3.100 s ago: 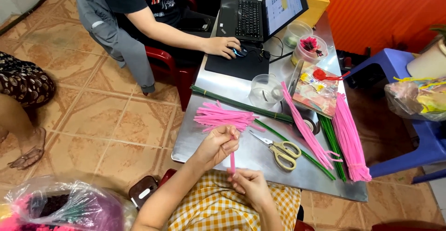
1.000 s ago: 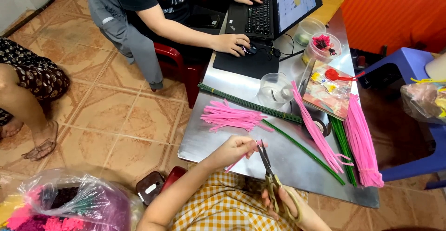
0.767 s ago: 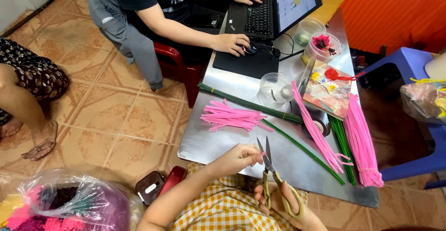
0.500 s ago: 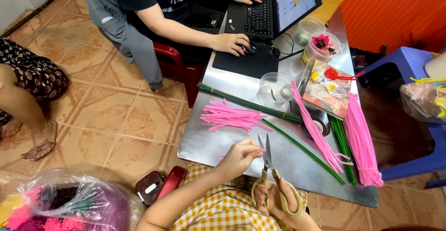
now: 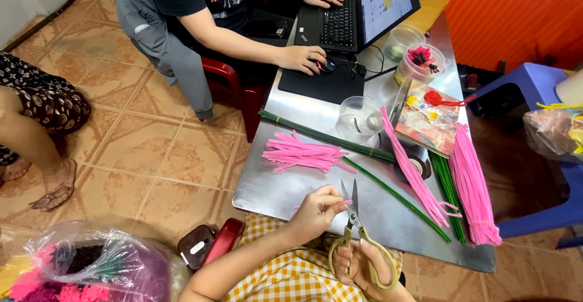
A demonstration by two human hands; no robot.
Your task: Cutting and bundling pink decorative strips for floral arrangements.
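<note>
Head view looks down on a steel table (image 5: 285, 186) that stretches away from both hands, its near edge just beneath them. Beyond the hands at the far end sits an open black laptop (image 5: 358, 20), where another person's hand (image 5: 300, 59) rests on a mouse by a dark mat (image 5: 313, 83). Well to the right of the right hand lies a long bundle of pink pipe cleaners (image 5: 473, 186), with a second slimmer pink bundle (image 5: 413, 168) slanting between it and the hands. Green stems (image 5: 322, 137) run diagonally across the table just past the left hand. Directly ahead of the left hand, a little apart from it, lies a loose pile of short pink pieces (image 5: 300, 154). A clear plastic cup (image 5: 358, 117) stands beyond that pile.

Right hand (image 5: 358, 265), low and near the body, grips the tan handles of a pair of scissors (image 5: 355, 229), whose blades point upward and stand slightly parted. Left hand (image 5: 316, 208), just to the left of the blades, pinches a short pink piece (image 5: 346, 202) between thumb and fingertips; its free end reaches the blades.
</note>
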